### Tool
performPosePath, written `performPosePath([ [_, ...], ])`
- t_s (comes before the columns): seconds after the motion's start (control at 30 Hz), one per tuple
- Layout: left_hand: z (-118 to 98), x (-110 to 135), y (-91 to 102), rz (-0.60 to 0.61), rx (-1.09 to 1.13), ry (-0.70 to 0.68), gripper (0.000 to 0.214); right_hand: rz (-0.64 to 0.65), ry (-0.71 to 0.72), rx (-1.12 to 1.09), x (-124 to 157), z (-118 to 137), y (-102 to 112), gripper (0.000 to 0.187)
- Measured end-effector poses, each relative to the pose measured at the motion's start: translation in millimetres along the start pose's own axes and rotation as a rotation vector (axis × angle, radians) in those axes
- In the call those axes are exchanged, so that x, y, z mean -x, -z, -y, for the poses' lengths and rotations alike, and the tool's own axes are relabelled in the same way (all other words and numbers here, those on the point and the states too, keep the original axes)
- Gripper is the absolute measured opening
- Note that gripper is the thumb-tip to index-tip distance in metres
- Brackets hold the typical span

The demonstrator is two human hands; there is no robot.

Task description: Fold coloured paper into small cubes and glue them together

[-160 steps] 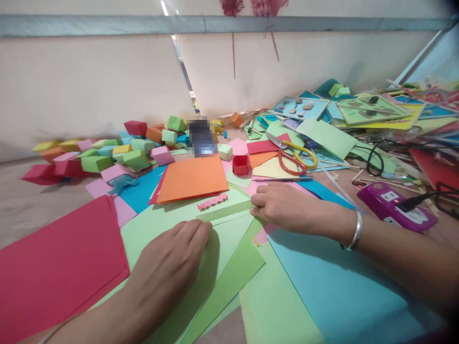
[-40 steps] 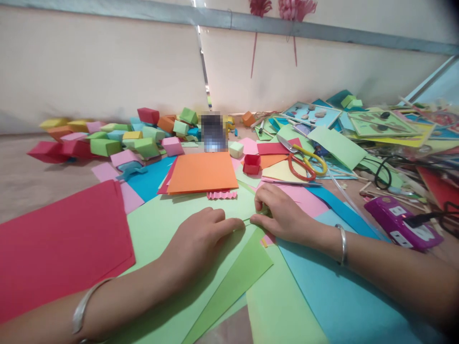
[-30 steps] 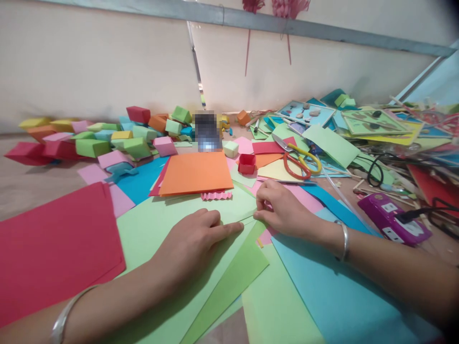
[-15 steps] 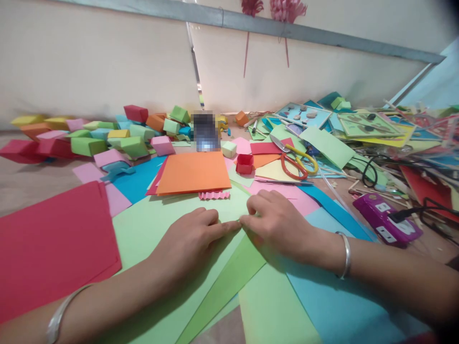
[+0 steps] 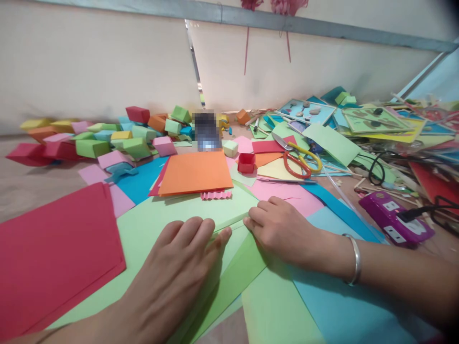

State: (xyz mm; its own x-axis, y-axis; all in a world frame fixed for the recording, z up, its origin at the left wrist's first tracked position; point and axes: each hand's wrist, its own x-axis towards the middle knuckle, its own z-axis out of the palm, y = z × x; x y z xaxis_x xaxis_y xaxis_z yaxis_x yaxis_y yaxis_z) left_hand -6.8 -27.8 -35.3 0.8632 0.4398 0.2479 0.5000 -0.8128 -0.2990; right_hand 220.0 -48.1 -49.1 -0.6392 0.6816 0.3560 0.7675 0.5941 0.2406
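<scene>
"Paper strip, pale green: where is it?"

"On the light green sheet, lying between my hands. My right hand pinches one end, fingers curled. My left hand bunches its fingers over the other; pinching or pressing, I can't tell."

"And around it?"

"Just beyond, a crinkled pink strip beside the orange paper, then a red box and scissors."

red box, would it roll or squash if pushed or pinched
The red box probably won't roll: it looks squarish and sits flat, so a push would likely slide it. Its thin, paper-like walls and open top suggest a firm pinch could cave it in. Looking hollow, it is likely very light.
</scene>
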Motion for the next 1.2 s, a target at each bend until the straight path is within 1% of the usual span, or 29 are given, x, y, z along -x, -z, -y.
performPosePath([
  [0.07, -1, 2, 8.1, 0.014, -0.001, -0.001, 0.039, 0.016, 0.003, -0.004, 0, 0, 0, 0.03],
  [0.23, 3, 8, 23.1, 0.104, 0.038, -0.045, 0.037, 0.063, 0.006, -0.036, 1, -1, 2, 0.03],
  [0.3, 5, 11, 24.3, 0.101, 0.065, -0.052, 0.037, 0.063, 0.004, -0.041, 1, -2, 2, 0.031],
  [0.5, 9, 21, 20.2, 0.13, 0.175, 0.021, 0.026, 0.084, 0.002, -0.059, 1, -3, 3, 0.031],
  [0.6, 9, 22, 22.6, 0.134, 0.144, 0.029, 0.027, 0.097, -0.009, -0.084, 0, -4, 3, 0.03],
  [0.7, 7, 16, 24.5, 0.112, 0.087, 0.006, 0.029, 0.081, -0.003, -0.1, 0, -5, 1, 0.03],
  [0.8, 5, 3, 17.4, 0.019, 0.066, -0.004, 0.029, 0.018, 0.06, -0.074, -1, -6, 0, 0.031],
  [0.87, 7, -6, 8.0, -0.08, 0.056, -0.005, 0.025, -0.02, 0.109, -0.063, -2, -7, -1, 0.031],
  [0.9, 9, -10, 3.0, -0.103, 0.055, -0.009, 0.024, -0.032, 0.126, -0.063, -2, -7, -1, 0.031],
  [0.97, 14, -14, -5.5, -0.097, 0.071, -0.019, 0.025, -0.043, 0.146, -0.067, -2, -8, -1, 0.029],
  [1.1, 16, -12, -13.6, -0.018, 0.071, -0.059, 0.029, -0.069, 0.159, -0.03, -4, -8, 1, 0.029],
  [1.13, 15, -10, -14.4, -0.025, 0.051, -0.071, 0.031, -0.078, 0.164, -0.013, -4, -8, 2, 0.03],
  [1.2, 13, -9, -15.6, -0.075, 0.003, -0.084, 0.036, -0.095, 0.178, 0.023, -5, -7, 3, 0.031],
])
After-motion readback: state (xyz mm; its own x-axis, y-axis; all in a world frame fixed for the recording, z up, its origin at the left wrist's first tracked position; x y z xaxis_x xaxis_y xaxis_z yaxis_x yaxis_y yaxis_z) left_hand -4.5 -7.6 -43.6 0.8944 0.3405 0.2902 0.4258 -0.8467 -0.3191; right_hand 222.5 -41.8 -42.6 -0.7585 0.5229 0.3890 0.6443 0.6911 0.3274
